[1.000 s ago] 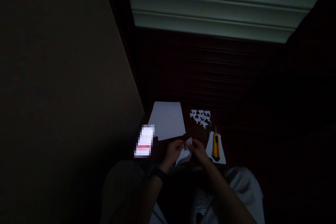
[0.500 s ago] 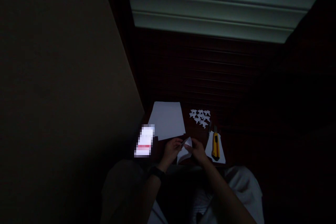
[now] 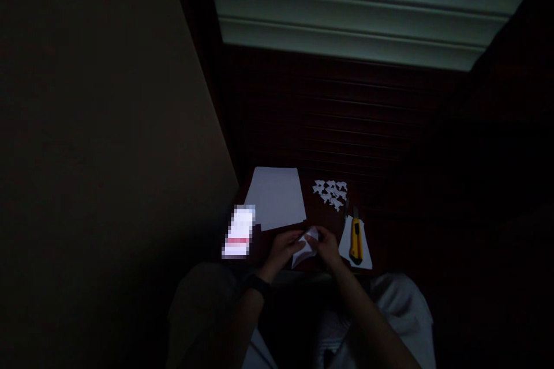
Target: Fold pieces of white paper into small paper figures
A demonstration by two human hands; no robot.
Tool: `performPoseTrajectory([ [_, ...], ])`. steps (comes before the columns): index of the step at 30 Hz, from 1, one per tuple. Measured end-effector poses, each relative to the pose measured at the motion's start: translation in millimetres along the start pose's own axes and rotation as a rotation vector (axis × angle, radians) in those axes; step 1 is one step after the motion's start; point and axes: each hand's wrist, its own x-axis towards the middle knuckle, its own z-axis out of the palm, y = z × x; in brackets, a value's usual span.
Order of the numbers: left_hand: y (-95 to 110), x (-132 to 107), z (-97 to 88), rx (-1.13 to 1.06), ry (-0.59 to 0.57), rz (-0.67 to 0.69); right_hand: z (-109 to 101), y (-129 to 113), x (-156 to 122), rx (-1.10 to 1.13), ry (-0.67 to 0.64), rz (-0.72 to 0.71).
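Observation:
A small piece of white paper [image 3: 304,252], creased and partly curled, is held near the front edge of the dark table. My left hand [image 3: 284,247] grips its left side, thumb on top. On the right side, my right hand [image 3: 325,243] pinches the upper corner between thumb and fingers. Both hands are closed on the same sheet, and some fingertips are hidden behind it. Just right of my right hand, a yellow utility knife [image 3: 356,242] lies on white paper pieces [image 3: 345,244].
A stack of white sheets [image 3: 277,199] lies at the back left of the table. Several small folded paper shapes [image 3: 331,191] sit at the back right. A bright, pixelated phone-like screen [image 3: 239,230] is at the left edge. Slatted panels [image 3: 355,17] rise behind; the room is dim.
The paper's raised upper part has been folded lower between my hands. My left thumb has shifted right onto the paper. Other things stay in place.

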Motion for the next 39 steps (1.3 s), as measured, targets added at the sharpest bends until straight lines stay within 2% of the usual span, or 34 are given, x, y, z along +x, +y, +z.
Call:
performPoseTrajectory([
  [8,-2.3,2.8,4.3,0.135,0.058,0.098,2.2,-4.4,-2.0,0.071,-0.034,0.033],
  [13,-1.3,3.7,0.9,0.169,0.105,0.094,-5.9,-18.3,-6.1,0.285,-0.122,0.140],
  [18,-1.6,4.0,-0.7,0.140,0.087,0.049,-15.8,-20.2,-4.7,0.486,-0.181,0.211],
  [24,-3.0,3.7,-3.3,0.145,0.032,0.050,-12.2,-10.1,-3.2,0.426,-0.184,0.190],
  [30,-5.5,4.8,-6.3,0.152,-0.015,0.076,-10.9,-10.6,-3.8,0.378,-0.214,0.171],
  [34,-2.5,4.1,-7.1,0.172,-0.030,0.070,-11.2,-9.8,-3.9,0.347,-0.219,0.146],
  [39,2.8,3.0,-6.7,0.146,-0.051,0.050,-11.7,-6.0,-3.0,0.367,-0.191,0.183],
])
